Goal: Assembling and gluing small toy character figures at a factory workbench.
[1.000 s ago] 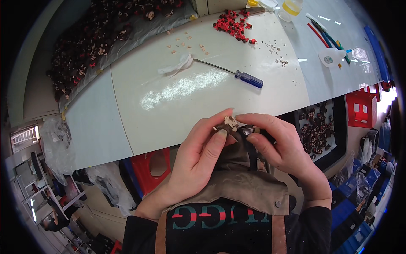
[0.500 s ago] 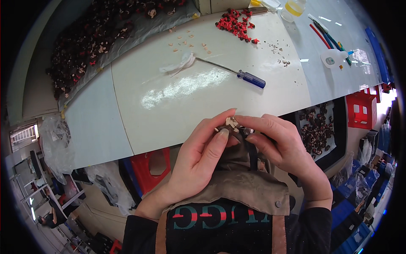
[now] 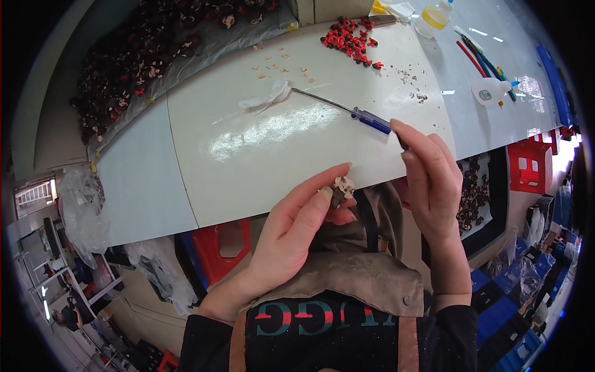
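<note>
Between the thumb and fingers of my left hand (image 3: 291,229) is a small brown-and-cream moulded figure (image 3: 343,188), just over the table's near edge. My right hand (image 3: 434,183) is raised to the right of it, above the table. Its thumb and forefinger close around a small dark bit, too hidden to name. Those fingertips are beside the handle end of a screwdriver (image 3: 370,119) with a clear blue handle, which lies on the table. The screwdriver's tip rests against a crumpled white cloth (image 3: 268,98).
Red-and-black small parts (image 3: 350,40) are piled at the back, near scattered cream bits (image 3: 285,57). A large heap of dark parts (image 3: 142,62) fills the back left. Bottles (image 3: 434,18), a white squeeze bottle (image 3: 488,91) and pens stand or lie right. A black tray (image 3: 496,204) holds more parts.
My right hand has left the figure and moved up and right, close to the screwdriver's handle. The left hand keeps the figure in nearly the same place.
</note>
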Demonstrator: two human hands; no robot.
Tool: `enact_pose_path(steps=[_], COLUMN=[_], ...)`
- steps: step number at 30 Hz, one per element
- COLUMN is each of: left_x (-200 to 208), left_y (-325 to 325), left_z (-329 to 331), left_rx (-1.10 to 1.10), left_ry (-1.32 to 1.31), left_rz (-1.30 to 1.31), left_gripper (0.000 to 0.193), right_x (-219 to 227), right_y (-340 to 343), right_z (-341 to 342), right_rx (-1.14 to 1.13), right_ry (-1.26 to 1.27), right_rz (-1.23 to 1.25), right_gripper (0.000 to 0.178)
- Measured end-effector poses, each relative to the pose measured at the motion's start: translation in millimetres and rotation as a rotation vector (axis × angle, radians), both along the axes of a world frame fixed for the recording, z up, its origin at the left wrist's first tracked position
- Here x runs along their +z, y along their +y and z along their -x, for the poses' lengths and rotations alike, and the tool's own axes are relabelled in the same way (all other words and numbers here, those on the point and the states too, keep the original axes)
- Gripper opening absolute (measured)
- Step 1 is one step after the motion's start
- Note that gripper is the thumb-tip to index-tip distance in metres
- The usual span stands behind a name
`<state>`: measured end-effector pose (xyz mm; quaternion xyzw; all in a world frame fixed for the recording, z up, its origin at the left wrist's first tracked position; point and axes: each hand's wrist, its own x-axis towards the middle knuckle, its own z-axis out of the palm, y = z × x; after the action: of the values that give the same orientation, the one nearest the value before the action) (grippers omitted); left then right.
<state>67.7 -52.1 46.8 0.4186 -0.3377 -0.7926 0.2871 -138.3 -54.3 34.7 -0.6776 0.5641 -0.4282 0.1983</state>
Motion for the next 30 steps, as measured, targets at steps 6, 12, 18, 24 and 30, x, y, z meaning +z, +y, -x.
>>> enact_pose_path(steps=[6, 12, 18, 24, 30], left_x=[-1, -5, -4, -9, -18], left_y=[-1, -2, -5, -9, -13], left_z=[3, 1, 3, 11, 16], left_rx=[0.096, 0.083, 0.073, 0.115, 0.125], left_ry=[0.015, 0.018, 0.092, 0.032, -0.005], left_rz=[0.05, 0.042, 0.072, 0.296, 0.275], left_gripper=[0.04, 0.032, 0.03, 0.03, 0.038], right_x=[4, 5, 7, 7, 9], right_y=[7, 12, 8, 11, 10], right_z=[-9, -10, -11, -10, -6], right_rx=[0.128, 0.265, 0.291, 0.108, 0.12], right_ry=[-0.177, -0.105, -0.036, -0.231, -0.173], right_rz=[-0.282, -0.305, -0.193, -0.26, -0.292], right_gripper=[0.03, 0.037, 0.036, 0.031, 0.031])
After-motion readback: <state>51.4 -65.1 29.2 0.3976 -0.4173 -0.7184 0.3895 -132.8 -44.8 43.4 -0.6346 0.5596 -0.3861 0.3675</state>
